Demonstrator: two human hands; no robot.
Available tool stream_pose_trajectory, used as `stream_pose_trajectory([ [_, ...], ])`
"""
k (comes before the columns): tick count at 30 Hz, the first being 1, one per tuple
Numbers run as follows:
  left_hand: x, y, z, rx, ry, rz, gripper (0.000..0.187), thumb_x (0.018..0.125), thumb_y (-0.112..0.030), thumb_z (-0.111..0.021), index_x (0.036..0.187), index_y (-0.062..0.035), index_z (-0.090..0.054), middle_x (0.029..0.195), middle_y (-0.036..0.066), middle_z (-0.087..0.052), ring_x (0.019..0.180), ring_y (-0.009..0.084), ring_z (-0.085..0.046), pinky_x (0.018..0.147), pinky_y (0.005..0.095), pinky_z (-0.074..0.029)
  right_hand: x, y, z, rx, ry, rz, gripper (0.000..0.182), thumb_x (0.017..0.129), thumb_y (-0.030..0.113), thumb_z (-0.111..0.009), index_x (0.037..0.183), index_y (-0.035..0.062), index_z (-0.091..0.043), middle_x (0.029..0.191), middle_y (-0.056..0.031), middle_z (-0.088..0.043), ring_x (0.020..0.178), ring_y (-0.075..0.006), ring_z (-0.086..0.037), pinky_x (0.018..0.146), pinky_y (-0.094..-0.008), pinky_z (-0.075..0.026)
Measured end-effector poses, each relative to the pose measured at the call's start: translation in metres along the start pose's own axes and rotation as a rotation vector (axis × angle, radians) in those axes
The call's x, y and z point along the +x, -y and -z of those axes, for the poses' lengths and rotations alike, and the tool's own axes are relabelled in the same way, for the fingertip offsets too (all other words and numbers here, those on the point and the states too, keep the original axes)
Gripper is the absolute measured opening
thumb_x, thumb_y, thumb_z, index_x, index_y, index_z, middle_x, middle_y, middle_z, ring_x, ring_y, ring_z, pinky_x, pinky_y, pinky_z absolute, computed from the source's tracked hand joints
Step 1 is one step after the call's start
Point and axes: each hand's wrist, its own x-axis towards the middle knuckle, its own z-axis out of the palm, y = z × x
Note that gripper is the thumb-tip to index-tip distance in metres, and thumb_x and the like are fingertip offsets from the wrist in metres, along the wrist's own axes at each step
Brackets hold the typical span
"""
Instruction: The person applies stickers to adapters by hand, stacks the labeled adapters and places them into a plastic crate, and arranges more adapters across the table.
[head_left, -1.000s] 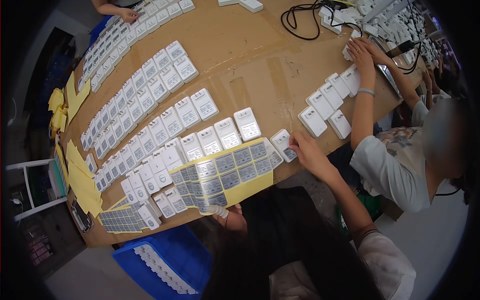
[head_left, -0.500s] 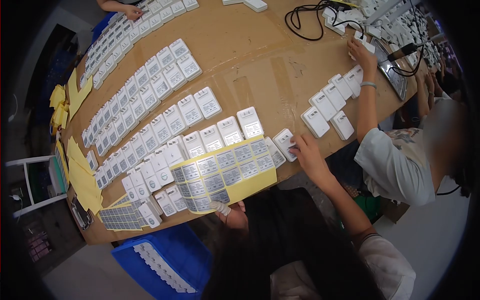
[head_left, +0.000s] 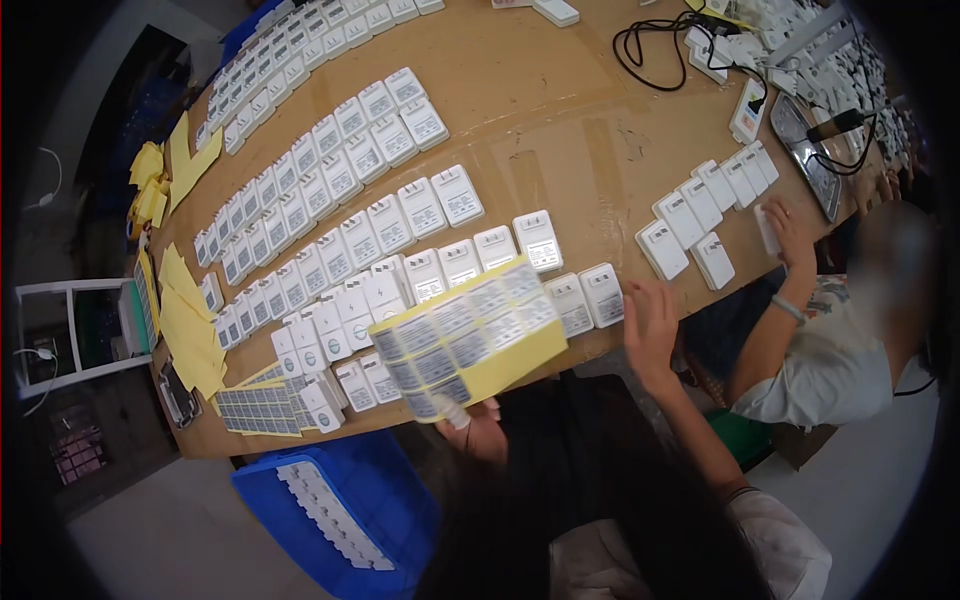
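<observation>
Your left hand (head_left: pixel 472 425) grips the yellow label sheet (head_left: pixel 470 338) by its near edge, its long axis running toward your empty, loosely spread right hand (head_left: pixel 650 322), the nearer to the last charger (head_left: pixel 603 294).

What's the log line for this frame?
left hand: holds label sheet | right hand: open, beside adapter, not touching | adapters in rows on table

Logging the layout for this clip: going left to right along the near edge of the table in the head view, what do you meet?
Loose yellow backing sheets → small label sheet lying flat → label sheet held up by the left hand → right hand, open → co-worker's hand.
</observation>
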Motion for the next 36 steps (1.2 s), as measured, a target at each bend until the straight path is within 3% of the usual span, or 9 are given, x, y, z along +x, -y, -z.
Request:
stream_pose_trajectory([
  [2, 0.015, -0.024, 0.022, -0.14, -0.05, -0.079, 0.053, 0.109, -0.049, -0.04, 0.128, -0.0013, -0.052, 0.086, 0.012, -0.068, 0.061, 0.0147, -0.058, 0.045, 0.0233, -0.042, -0.015, 0.016, 0.001, -0.011, 0.092, 0.292, 0.047, 0.092, 0.017, -0.067, 0.136, 0.0016, -0.058, 0.141, -0.0156, -0.058, 0.134, -0.0328, -0.051, 0.11, -0.048, -0.04],
  [6, 0.028, -0.109, 0.016, 0.039, -0.209, -0.308, 0.056, 0.109, -0.052, -0.039, 0.13, -0.0027, -0.053, 0.085, 0.009, -0.066, 0.062, 0.0115, -0.054, 0.051, 0.0227, -0.04, -0.044, 0.022, -0.026, -0.221, 0.612, 0.332, 0.08, 0.094, 0.027, -0.064, 0.156, -0.0038, -0.025, 0.164, -0.0204, -0.027, 0.154, -0.0345, -0.023, 0.124, -0.0599, -0.011],
  [10, 0.02, -0.188, 0.07, 0.213, -0.349, -0.42, 0.054, 0.109, -0.052, -0.037, 0.128, -0.0038, -0.055, 0.088, 0.005, -0.062, 0.065, 0.0087, -0.049, 0.055, 0.0227, -0.038, -0.053, 0.02, -0.02, -0.135, 0.327, 0.188, 0.076, 0.093, 0.019, -0.062, 0.155, -0.0058, -0.028, 0.162, -0.0223, -0.029, 0.154, -0.0369, -0.021, 0.124, -0.06, -0.011],
  [22, -0.003, -0.291, 0.229, 0.335, -0.804, -0.396, 0.04, 0.111, -0.04, -0.042, 0.113, -0.0033, -0.057, 0.075, 0.002, -0.057, 0.06, 0.0073, -0.046, 0.052, 0.0216, -0.035, -0.046, 0.135, -0.093, -0.038, 0.627, 0.664, 0.069, 0.098, 0.029, -0.059, 0.155, 0.0004, -0.033, 0.162, -0.0154, -0.033, 0.151, -0.0325, -0.028, 0.125, -0.0454, -0.02],
  [27, 0.068, -0.348, 0.352, 0.501, -0.751, -0.411, 0.041, 0.111, -0.044, -0.041, 0.107, -0.0068, -0.059, 0.069, -0.002, -0.054, 0.055, 0.0053, -0.044, 0.049, 0.0188, -0.032, -0.041, 0.131, -0.069, 0.145, 0.664, 0.442, 0.064, 0.094, 0.013, -0.062, 0.153, 0.0025, -0.039, 0.16, -0.0168, -0.036, 0.15, -0.036, -0.03, 0.124, -0.0492, -0.022],
  [29, 0.115, -0.372, 0.378, 0.462, -0.702, -0.433, 0.038, 0.11, -0.043, -0.045, 0.104, -0.007, -0.058, 0.07, -0.001, -0.054, 0.057, 0.006, -0.046, 0.05, 0.0201, -0.034, -0.053, 0.101, -0.062, -0.252, 0.27, 0.436, 0.065, 0.091, 0.006, -0.063, 0.152, 0.0032, -0.04, 0.16, -0.0222, -0.033, 0.149, -0.0419, -0.029, 0.121, -0.0529, -0.027],
  [32, 0.198, -0.391, 0.39, 0.256, -0.477, -0.444, 0.032, 0.108, -0.039, -0.051, 0.1, -0.0084, -0.058, 0.074, -0.001, -0.056, 0.062, 0.0063, -0.052, 0.052, 0.0194, -0.039, -0.06, 0.083, -0.048, -0.324, -0.023, 0.027, 0.069, 0.089, 0.006, -0.066, 0.153, 0.0096, -0.041, 0.154, -0.0303, -0.031, 0.144, -0.0495, -0.03, 0.117, -0.0558, -0.029],
  [35, 0.335, -0.355, 0.452, 0.08, -0.371, -0.263, 0.034, 0.107, -0.041, -0.053, 0.107, -0.0081, -0.061, 0.081, 0.0, -0.062, 0.068, 0.0075, -0.058, 0.058, 0.0214, -0.048, -0.054, 0.039, -0.057, -0.213, -0.017, -0.213, 0.069, 0.087, 0.007, -0.07, 0.151, 0.0167, -0.044, 0.147, -0.0311, -0.036, 0.137, -0.0511, -0.035, 0.115, -0.0584, -0.028],
  [36, 0.369, -0.332, 0.482, -0.048, -0.228, -0.106, 0.036, 0.106, -0.041, -0.052, 0.117, -0.008, -0.06, 0.097, 0.006, -0.067, 0.079, 0.0123, -0.065, 0.068, 0.0253, -0.055, -0.052, 0.034, -0.059, -0.231, -0.016, -0.229, 0.066, 0.087, 0.007, -0.07, 0.148, 0.0152, -0.046, 0.143, -0.0304, -0.038, 0.133, -0.0507, -0.039, 0.112, -0.0571, -0.032],
])
